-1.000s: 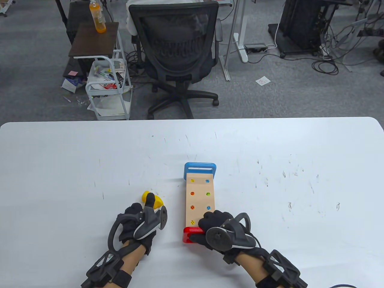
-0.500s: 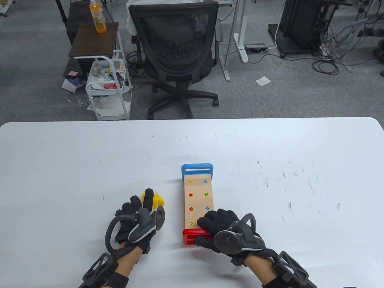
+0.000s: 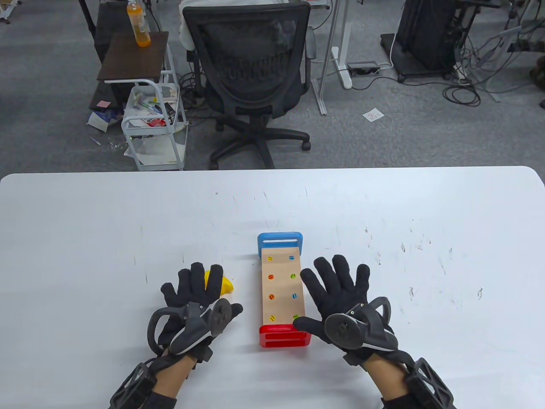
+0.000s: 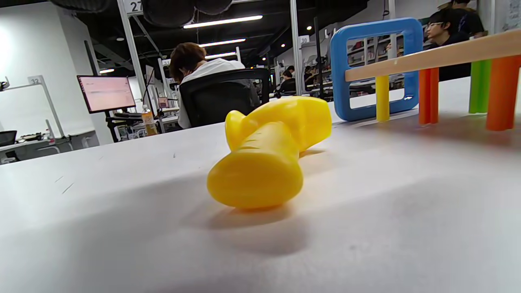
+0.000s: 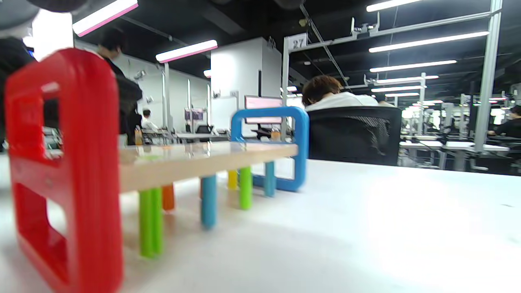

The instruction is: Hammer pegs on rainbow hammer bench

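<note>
Your left hand [image 3: 193,294] spread flat, fingers wide, over yellow plastic toy hammer [image 3: 221,284] lying on white table [image 3: 85,238]; right hand [image 3: 336,289] splayed wide just right of wooden peg bench with red and blue end frames [image 3: 283,289], pegs sunk flush

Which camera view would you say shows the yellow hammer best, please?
The left wrist view: the yellow hammer lies unobstructed on the table. In the table view the left hand mostly hides it; the right wrist view misses it.

White scuffed table [image 3: 383,204] carries rainbow hammer bench [image 3: 282,289] with yellow hammer [image 4: 268,150] lying just left of it.
</note>
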Motion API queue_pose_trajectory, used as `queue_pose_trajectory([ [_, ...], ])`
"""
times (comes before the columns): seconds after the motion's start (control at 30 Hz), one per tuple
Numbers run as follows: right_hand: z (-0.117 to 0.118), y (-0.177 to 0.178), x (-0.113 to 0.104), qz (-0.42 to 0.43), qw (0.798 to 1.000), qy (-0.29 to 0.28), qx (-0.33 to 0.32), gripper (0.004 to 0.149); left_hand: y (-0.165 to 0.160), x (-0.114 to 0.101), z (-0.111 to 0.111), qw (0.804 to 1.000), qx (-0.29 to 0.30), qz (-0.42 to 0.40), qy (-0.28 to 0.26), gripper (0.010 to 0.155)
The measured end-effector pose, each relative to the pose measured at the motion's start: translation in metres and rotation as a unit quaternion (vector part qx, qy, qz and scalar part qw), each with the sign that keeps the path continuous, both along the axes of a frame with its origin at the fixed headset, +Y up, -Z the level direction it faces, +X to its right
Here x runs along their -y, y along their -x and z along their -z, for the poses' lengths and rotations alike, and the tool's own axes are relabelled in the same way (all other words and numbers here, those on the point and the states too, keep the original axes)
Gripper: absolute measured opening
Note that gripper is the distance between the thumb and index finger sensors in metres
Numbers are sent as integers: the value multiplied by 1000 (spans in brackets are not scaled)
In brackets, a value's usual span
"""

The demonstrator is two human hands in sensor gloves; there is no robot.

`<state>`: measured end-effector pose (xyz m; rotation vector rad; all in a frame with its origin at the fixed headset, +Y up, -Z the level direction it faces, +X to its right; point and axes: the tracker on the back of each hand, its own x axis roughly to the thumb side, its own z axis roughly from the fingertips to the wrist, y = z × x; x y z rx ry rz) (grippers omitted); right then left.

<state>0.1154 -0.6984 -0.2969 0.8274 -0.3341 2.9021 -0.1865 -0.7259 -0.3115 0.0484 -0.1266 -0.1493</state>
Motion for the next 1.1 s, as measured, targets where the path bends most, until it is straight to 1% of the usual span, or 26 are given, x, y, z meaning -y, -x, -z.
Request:
queue_pose_trajectory([
  [0.07,2,-2,1,-16,1000,5,14,102,2,-1,-1,1000,6,-8,2,95],
  [0.13,4,-3,2,-20,999,15,23,103,4,-3,-2,1000,15,-22,-8,96],
  [0.3,5,-3,5,-1,998,33,50,100,5,-6,-7,998,31,-36,-36,96],
  [0.57,5,-1,7,-11,997,49,56,95,4,-7,-7,998,35,-44,-42,96],
  [0.83,4,-1,7,-7,996,58,65,93,6,-8,-10,996,42,-54,-55,95],
  [1.1,4,-1,8,-11,995,66,69,93,3,-6,-9,997,45,-48,-48,95],
])
